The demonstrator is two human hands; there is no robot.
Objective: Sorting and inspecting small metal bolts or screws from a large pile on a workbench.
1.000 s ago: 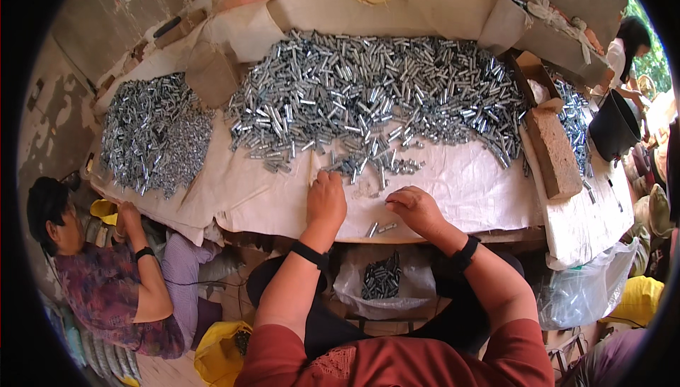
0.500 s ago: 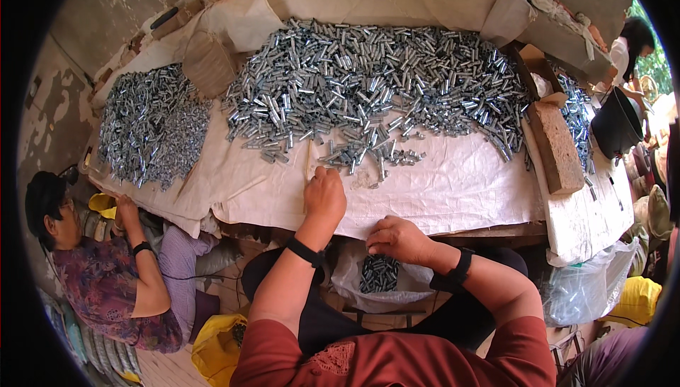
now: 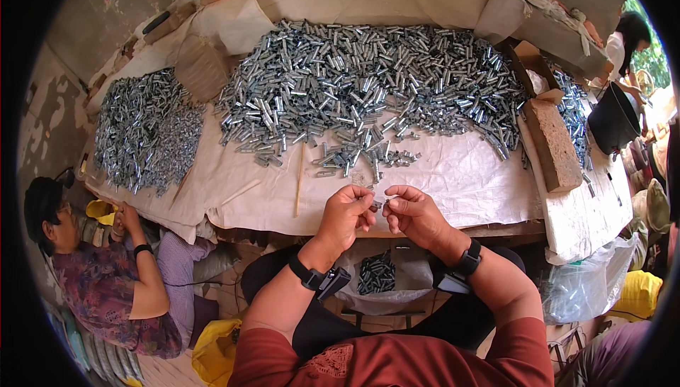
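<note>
Both hands pinched: left hand [image 3: 347, 213] and right hand [image 3: 416, 217] each have thumb and forefinger closed on small dark metal bits [image 3: 376, 205], held just apart over the near edge of the surface [image 3: 453, 188]. Too small to tell their exact shape.

Handling, my guess: light, stiff, hard to break. Smooth plating, so likely slick, worse if oily. Best hold is fingertips on the side walls, ends left free.

Surface is covered in pale, creased sheeting. Main heap of shiny metal tubes [image 3: 375, 75] at the back, second heap of metal parts [image 3: 134, 132] to the left, thin stick [image 3: 299, 185] lying in front. Brick [image 3: 552, 149] at right, black bucket [image 3: 613, 121] beyond it. Below, between my knees: clear plastic bag [image 3: 400, 303] with dark tubes [image 3: 377, 273].

Room: worn, peeling wall [image 3: 60, 103], co-worker [image 3: 106, 295] seated left, another person [image 3: 618, 52] far right by bright daylight.
</note>
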